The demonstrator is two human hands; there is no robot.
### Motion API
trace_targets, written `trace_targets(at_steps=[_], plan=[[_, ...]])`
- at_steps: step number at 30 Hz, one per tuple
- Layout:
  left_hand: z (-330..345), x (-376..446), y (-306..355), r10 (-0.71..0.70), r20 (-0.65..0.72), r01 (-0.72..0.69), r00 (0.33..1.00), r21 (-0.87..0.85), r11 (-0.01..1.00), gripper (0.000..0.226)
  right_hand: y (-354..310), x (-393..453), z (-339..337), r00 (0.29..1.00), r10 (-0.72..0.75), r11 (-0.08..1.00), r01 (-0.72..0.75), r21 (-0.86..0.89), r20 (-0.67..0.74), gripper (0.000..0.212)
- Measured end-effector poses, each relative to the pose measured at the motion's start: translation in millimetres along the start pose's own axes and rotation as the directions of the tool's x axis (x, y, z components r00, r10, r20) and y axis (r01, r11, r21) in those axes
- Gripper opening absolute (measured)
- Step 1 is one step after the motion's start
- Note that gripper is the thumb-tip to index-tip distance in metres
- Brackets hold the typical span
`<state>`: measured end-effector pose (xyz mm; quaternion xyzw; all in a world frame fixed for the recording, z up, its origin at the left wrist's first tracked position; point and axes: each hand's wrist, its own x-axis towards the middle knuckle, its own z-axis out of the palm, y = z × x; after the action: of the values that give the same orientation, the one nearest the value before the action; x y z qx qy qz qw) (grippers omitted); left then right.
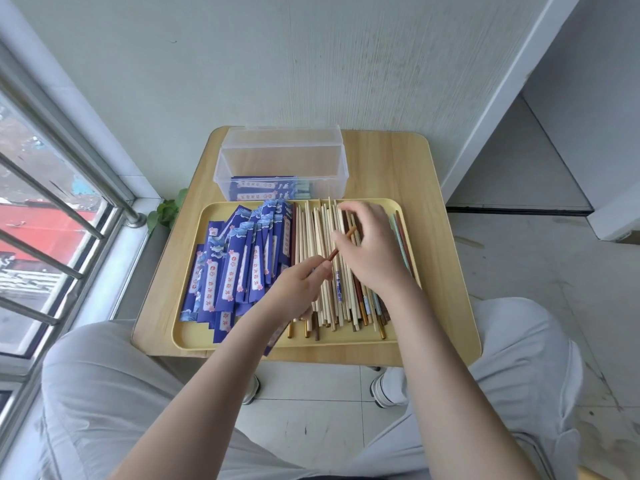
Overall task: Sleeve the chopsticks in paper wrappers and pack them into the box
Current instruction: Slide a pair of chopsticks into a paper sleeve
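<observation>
I hold one brown chopstick (341, 243) in my left hand (300, 286), my grip pinching its near end so the tip sticks up over the yellow tray (446, 306). My right hand (369, 249) rests on the loose chopsticks (313, 244) in the right part of the tray, fingers bent and feeling for its match, I think. The blue wrappers (235, 268) lie in the left part of the tray, easy to reach. The clear box (282, 161) stands on the desk (391, 168) just behind the tray, with a few wrapped pairs inside.
</observation>
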<state>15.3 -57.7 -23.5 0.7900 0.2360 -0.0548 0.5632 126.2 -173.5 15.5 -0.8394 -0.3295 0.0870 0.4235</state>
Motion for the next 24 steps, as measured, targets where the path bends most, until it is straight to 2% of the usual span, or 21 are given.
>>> trace_targets(at_steps=[2,3,4,6,8,10,11,13,17,20,24], plan=[[-0.5,-1.2,-2.3,-0.075,0.017,0.077,0.997,-0.149,0.986,0.032,10.2,-0.4,-4.9,0.988,0.105,0.994,-0.108,-0.024,-0.111,0.020],[-0.4,-1.8,-3.3,-0.107,0.010,0.107,0.994,-0.221,0.969,0.032,17.2,-0.6,-7.8,0.980,0.173,0.977,-0.183,-0.109,-0.095,0.014],[-0.2,-2.3,-4.5,-0.142,-0.014,0.132,0.990,-0.275,0.952,0.032,24.7,-1.1,-8.6,0.968,0.248,0.943,-0.249,-0.221,-0.033,0.011],[1.1,-2.8,-5.1,-0.202,-0.074,0.168,0.977,-0.321,0.932,0.027,35.6,-5.3,-5.6,0.912,0.390,0.859,-0.312,-0.407,0.123,0.020],[4.9,-1.4,-6.4,-0.241,-0.090,0.194,0.966,-0.360,0.913,0.020,40.4,-9.0,1.8,0.860,0.473,0.808,-0.337,-0.483,0.192,0.021],[8.4,0.7,-6.9,-0.261,-0.070,0.213,0.963,-0.401,0.891,0.019,42.8,-10.5,9.0,0.833,0.516,0.777,-0.359,-0.517,0.198,0.014],[10.0,1.6,-7.2,-0.264,-0.059,0.215,0.963,-0.423,0.880,0.020,41.2,-10.9,10.1,0.831,0.520,0.774,-0.360,-0.521,0.198,0.007],[13.4,4.0,-6.3,-0.261,-0.038,0.215,0.965,-0.462,0.861,0.023,40.1,-10.3,11.1,0.836,0.519,0.770,-0.365,-0.523,0.181,0.022],[20.3,8.1,-5.1,-0.259,-0.020,0.212,0.966,-0.518,0.829,0.027,39.3,-11.3,13.1,0.859,0.485,0.795,-0.356,-0.492,0.163,0.026],[21.2,10.5,-5.5,-0.266,-0.027,0.216,0.964,-0.504,0.836,0.029,39.7,-13.6,13.6,0.880,0.440,0.831,-0.324,-0.452,0.178,0.025],[21.0,12.8,-6.6,-0.275,-0.022,0.230,0.961,-0.488,0.842,0.022,40.1,-12.3,15.4,0.868,0.449,0.833,-0.322,-0.451,0.210,0.024]])
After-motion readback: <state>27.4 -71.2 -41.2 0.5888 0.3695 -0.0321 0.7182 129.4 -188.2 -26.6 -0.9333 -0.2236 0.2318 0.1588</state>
